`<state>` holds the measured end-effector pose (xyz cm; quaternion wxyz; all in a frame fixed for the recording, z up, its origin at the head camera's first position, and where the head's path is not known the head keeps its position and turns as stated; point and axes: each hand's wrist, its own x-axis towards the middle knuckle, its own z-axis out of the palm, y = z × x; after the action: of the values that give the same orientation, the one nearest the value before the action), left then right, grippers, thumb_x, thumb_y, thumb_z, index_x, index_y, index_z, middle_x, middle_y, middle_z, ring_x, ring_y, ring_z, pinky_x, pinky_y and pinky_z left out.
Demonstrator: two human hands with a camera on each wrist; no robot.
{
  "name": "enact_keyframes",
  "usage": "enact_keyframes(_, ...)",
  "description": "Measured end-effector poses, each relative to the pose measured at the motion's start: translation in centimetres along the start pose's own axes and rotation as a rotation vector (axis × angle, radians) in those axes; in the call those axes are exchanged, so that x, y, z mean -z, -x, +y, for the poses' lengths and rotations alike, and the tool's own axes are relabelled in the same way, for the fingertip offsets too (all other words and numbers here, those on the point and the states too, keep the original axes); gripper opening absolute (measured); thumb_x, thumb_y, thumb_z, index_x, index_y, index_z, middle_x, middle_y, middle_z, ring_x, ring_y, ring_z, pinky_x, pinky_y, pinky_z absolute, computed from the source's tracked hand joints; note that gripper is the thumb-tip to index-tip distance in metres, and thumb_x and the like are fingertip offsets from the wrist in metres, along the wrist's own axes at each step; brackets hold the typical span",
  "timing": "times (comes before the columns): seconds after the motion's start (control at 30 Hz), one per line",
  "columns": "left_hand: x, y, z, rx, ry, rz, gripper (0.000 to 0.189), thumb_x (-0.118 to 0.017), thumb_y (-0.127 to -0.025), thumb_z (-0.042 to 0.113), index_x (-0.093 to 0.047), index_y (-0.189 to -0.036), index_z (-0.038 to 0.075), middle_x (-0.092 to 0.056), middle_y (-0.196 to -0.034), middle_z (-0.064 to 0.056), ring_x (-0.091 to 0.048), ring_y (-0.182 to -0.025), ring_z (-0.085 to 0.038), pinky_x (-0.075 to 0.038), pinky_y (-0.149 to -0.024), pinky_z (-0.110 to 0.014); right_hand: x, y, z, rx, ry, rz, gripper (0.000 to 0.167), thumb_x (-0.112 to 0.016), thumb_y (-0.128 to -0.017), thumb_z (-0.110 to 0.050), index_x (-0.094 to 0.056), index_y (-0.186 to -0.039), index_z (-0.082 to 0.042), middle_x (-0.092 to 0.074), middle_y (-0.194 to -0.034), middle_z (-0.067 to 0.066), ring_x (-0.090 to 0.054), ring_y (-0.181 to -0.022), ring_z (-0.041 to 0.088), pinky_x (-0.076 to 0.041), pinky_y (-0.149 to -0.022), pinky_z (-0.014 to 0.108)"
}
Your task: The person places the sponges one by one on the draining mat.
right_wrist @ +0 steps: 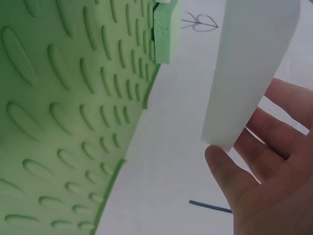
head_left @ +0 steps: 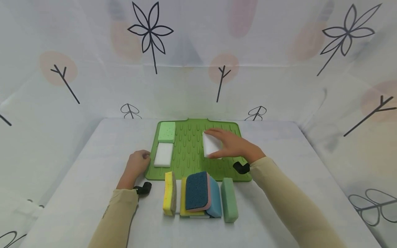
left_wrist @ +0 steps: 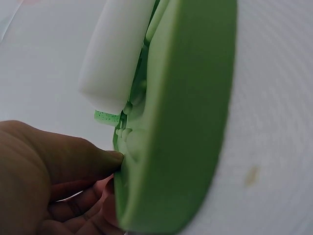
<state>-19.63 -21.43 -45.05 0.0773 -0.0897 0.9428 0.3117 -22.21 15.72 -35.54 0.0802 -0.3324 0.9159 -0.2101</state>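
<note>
My right hand (head_left: 235, 146) grips a white sponge block (head_left: 211, 144) by its ends, thumb on the near end. In the right wrist view the white block (right_wrist: 249, 68) is held above the bumpy green mat (right_wrist: 58, 117), with a gap between them. At the mat's left edge (left_wrist: 146, 186), my left hand (left_wrist: 44, 176) pinches the rim between thumb and fingers. On the mat's left side lie a light green speckled sponge (head_left: 166, 132) at the back and another white block (head_left: 163, 155) in front of it.
Before the mat's near edge sits a row of sponges: a yellow one (head_left: 168, 194) on edge, a dark blue and pink scourer (head_left: 196, 191) leaning on top, a blue one (head_left: 215, 199) and a pale green one (head_left: 229, 200). A patterned cloth backdrop (head_left: 192, 86) rises behind.
</note>
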Motion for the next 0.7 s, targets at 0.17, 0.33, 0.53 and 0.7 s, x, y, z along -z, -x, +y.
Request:
enact_keyframes(0.17,0.1,0.0,0.0,0.006,0.001,0.003,0.043,-0.043,-0.092,0.014,-0.057,-0.130,-0.001,-0.061,-0.124,-0.021,-0.058,-0.110,-0.033,-0.050,-0.091,-0.047,0.1,-1.3,0.2,-0.004,-0.010,-0.016,0.096,-0.071,-0.075,-0.062,-0.030,-0.153,-0.023,-0.028,-0.159,0.006,-0.031,-0.143,0.033,-0.034,-0.110,0.056)
enact_keyframes(0.33,0.1,-0.1,-0.1,0.003,-0.006,0.007,0.042,-0.043,-0.092,0.014,-0.057,-0.129,-0.001,-0.061,-0.124,-0.022,-0.059,-0.110,-0.033,-0.050,-0.090,-0.048,0.2,-2.4,0.1,-0.021,-0.001,-0.026,0.096,-0.070,-0.075,-0.063,-0.029,-0.153,-0.024,-0.027,-0.160,0.004,-0.030,-0.144,0.031,-0.034,-0.111,0.055)
enact_keyframes(0.53,0.0,-0.2,-0.3,-0.008,-0.004,0.013,0.042,-0.043,-0.092,0.014,-0.057,-0.130,-0.001,-0.062,-0.122,-0.021,-0.059,-0.106,-0.031,-0.050,-0.087,-0.046,0.2,-3.7,-0.2,-0.006,0.012,-0.029,0.096,-0.070,-0.075,-0.062,-0.029,-0.153,-0.024,-0.027,-0.159,0.001,-0.028,-0.145,0.029,-0.030,-0.113,0.054)
enact_keyframes(0.7,-0.1,-0.2,-0.4,-0.017,0.001,0.013,0.042,-0.043,-0.093,0.014,-0.057,-0.130,-0.001,-0.062,-0.121,-0.020,-0.059,-0.104,-0.030,-0.050,-0.086,-0.045,0.2,-4.7,-0.4,-0.012,0.016,-0.044,0.097,-0.069,-0.075,-0.065,-0.029,-0.153,-0.024,-0.026,-0.160,0.001,-0.029,-0.145,0.029,-0.031,-0.113,0.055)
